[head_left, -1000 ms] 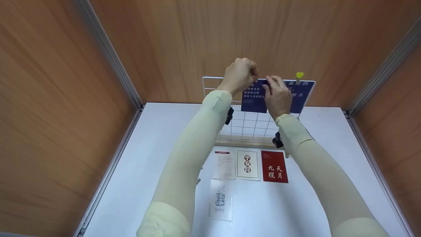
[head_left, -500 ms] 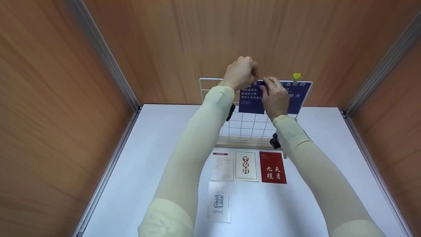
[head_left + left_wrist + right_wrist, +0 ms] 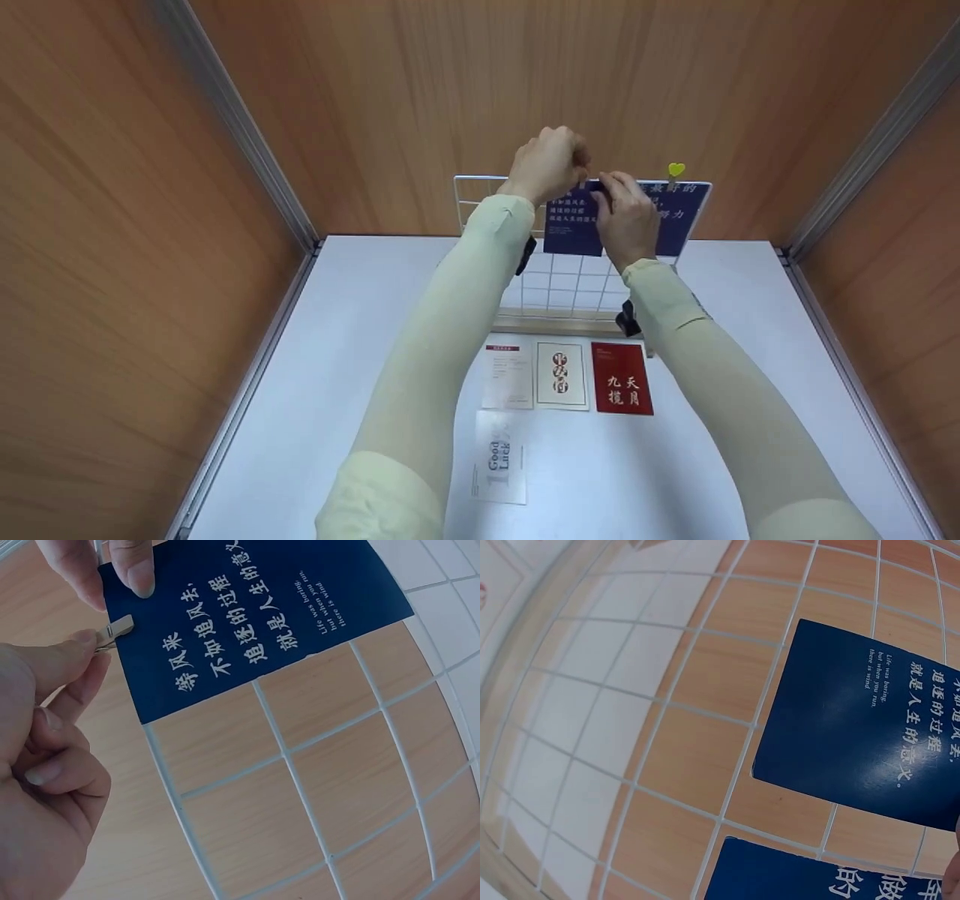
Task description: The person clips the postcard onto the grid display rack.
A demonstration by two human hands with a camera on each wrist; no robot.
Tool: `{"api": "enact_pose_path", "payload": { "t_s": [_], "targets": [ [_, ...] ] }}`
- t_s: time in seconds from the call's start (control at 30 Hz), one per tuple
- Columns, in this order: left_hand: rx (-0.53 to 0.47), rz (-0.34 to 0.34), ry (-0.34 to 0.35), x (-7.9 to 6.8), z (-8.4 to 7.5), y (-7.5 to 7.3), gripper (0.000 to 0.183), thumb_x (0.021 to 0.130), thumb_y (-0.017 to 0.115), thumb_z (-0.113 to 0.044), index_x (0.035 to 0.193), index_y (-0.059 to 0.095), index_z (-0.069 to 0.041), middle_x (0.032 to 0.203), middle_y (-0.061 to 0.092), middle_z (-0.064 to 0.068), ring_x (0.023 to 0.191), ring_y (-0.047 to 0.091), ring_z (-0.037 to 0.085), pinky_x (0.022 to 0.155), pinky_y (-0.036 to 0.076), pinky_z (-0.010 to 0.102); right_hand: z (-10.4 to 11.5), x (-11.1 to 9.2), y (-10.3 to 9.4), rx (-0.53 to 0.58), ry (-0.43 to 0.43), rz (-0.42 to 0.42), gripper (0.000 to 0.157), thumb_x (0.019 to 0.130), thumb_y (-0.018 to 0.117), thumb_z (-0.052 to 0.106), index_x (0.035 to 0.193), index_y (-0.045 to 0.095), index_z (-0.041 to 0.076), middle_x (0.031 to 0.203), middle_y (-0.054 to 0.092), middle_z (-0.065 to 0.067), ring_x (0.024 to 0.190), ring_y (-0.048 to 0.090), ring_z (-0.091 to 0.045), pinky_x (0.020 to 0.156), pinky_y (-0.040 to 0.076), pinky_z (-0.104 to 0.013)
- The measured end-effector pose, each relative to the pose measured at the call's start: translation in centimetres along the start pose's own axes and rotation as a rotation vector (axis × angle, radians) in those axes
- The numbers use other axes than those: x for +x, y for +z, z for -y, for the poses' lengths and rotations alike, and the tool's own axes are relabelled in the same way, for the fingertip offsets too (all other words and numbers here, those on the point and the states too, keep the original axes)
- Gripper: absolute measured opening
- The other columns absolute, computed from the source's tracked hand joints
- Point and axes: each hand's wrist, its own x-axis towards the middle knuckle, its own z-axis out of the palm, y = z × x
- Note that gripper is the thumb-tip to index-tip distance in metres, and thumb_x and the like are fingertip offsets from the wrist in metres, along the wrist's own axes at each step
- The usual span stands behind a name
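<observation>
In the head view my left hand (image 3: 546, 165) is at the top bar of a white wire grid rack (image 3: 480, 177). Its thumb and finger pinch a small wooden clip (image 3: 114, 630), which sits over the top edge of a dark blue card (image 3: 255, 622) with white lettering. My right hand (image 3: 630, 217) holds the same card near its upper right corner, fingertips (image 3: 140, 577) over the edge. The card lies against the front of the grid. A second blue card (image 3: 681, 225) hangs to the right, partly behind my right hand, under a yellow heart clip (image 3: 676, 170).
The rack stands on a wooden base (image 3: 555, 324) on a white table. Before it lie a pale printed card (image 3: 508, 382), a white card with red characters (image 3: 561, 382), a red card (image 3: 622, 382) and a "Good Luck" card (image 3: 500, 480). Wood panels (image 3: 360, 90) surround the table.
The head view has shifted slightly, moving the scene a little leftward in the frame. Both hands keep their places at the blue card's top edge.
</observation>
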Motion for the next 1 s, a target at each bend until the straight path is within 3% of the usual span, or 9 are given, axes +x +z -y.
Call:
{"api": "enact_pose_path", "payload": {
  "t_s": [0.47, 0.77, 1.0],
  "targets": [
    [-0.005, -0.017, -0.007, -0.2, 0.9, 0.4, 0.026, 0.097, 0.064, -0.019, 0.121, 0.07, -0.011, 0.11, 0.069, 0.003, 0.089, 0.064, 0.012, 0.08, 0.052, 0.024, -0.2, 0.5, -0.4, -0.006, 0.013, 0.056, 0.03, 0.099, 0.062, 0.014, 0.125, 0.066, -0.001, 0.122, 0.065, -0.016, 0.112, 0.063, -0.031, 0.097, 0.048, -0.042],
    [-0.001, -0.028, -0.041, -1.0, 1.5, 0.7, 0.038, 0.097, 0.065, -0.021, 0.134, 0.062, -0.014, 0.126, 0.065, 0.003, 0.105, 0.064, 0.015, 0.087, 0.051, 0.025, -0.5, 0.5, -0.5, -0.036, -0.022, 0.066, 0.03, 0.098, 0.063, 0.014, 0.124, 0.066, -0.002, 0.123, 0.065, -0.017, 0.111, 0.064, -0.033, 0.096, 0.048, -0.045],
    [0.05, -0.064, 0.003, -1.7, 1.9, 1.0, 0.048, 0.097, 0.064, -0.018, 0.143, 0.052, -0.014, 0.131, 0.062, 0.003, 0.102, 0.066, 0.015, 0.084, 0.052, 0.025, -0.8, 0.8, -0.8, -0.05, -0.035, 0.059, 0.033, 0.099, 0.063, 0.015, 0.127, 0.063, -0.002, 0.127, 0.063, -0.017, 0.113, 0.063, -0.034, 0.097, 0.048, -0.044]
  ]
}}
